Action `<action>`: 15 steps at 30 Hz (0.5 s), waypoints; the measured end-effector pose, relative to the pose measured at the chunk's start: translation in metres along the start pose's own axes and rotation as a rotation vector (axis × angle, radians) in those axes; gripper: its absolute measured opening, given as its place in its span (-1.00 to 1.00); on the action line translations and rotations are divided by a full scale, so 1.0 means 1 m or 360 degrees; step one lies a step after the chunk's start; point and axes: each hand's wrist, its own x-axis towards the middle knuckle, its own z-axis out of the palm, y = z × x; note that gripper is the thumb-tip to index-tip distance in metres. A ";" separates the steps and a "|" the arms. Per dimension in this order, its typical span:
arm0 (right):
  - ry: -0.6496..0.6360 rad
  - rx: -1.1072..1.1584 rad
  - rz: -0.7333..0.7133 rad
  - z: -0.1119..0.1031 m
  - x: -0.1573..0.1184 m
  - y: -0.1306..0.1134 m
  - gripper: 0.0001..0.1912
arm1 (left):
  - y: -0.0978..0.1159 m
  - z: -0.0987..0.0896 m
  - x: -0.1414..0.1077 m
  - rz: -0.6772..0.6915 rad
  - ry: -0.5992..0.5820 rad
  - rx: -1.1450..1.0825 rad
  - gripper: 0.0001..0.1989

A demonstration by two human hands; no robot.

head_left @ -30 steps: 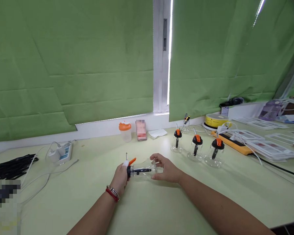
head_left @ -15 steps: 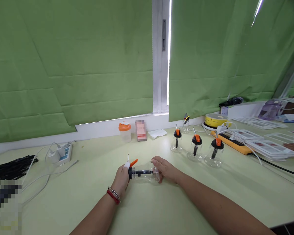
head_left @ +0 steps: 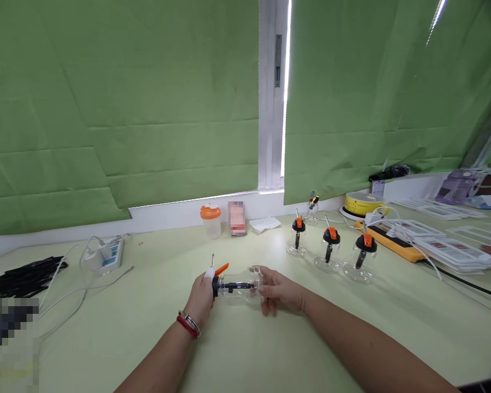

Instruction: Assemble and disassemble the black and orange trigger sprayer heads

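Observation:
A clear bottle (head_left: 241, 286) with a black rod inside lies sideways between my hands, above the pale table. My left hand (head_left: 200, 297) is wrapped round its black cap end, where an orange lever and a metal spout stick out. At the bottle's base is my right hand (head_left: 280, 289), its fingers curved against the clear end and the lower fingertips hanging below it. Three similar bottles with black and orange caps stand upright to the right: one (head_left: 298, 237), a second (head_left: 329, 251) and a third (head_left: 364, 259).
An orange-lidded cup (head_left: 211, 222), a pink box (head_left: 237, 219) and white paper (head_left: 264, 224) are at the back. On the left are a power strip (head_left: 113, 256) and black strips (head_left: 24, 277). To the right lie an orange device (head_left: 393, 244), yellow tape (head_left: 362, 204) and white trays (head_left: 454, 252).
My right hand has shifted its hold on the bottle's base, with its lower fingers now spread further below it. The view has shifted slightly.

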 end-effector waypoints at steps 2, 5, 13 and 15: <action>0.0049 0.0034 0.0086 0.000 0.003 0.003 -0.38 | -0.002 0.000 0.000 0.0016 -0.0009 -0.0003 -0.64; 0.0145 0.0035 0.0201 0.000 0.007 0.007 -0.32 | -0.005 0.001 0.001 0.0029 -0.0013 0.0000 -0.63; 0.0176 0.0099 -0.0160 0.008 0.005 -0.003 -0.20 | -0.008 -0.002 0.008 0.0011 0.0047 0.0021 -0.60; 0.0119 0.0071 -0.0181 0.007 0.003 -0.005 -0.14 | -0.009 -0.002 0.009 0.0036 0.0045 0.0017 -0.56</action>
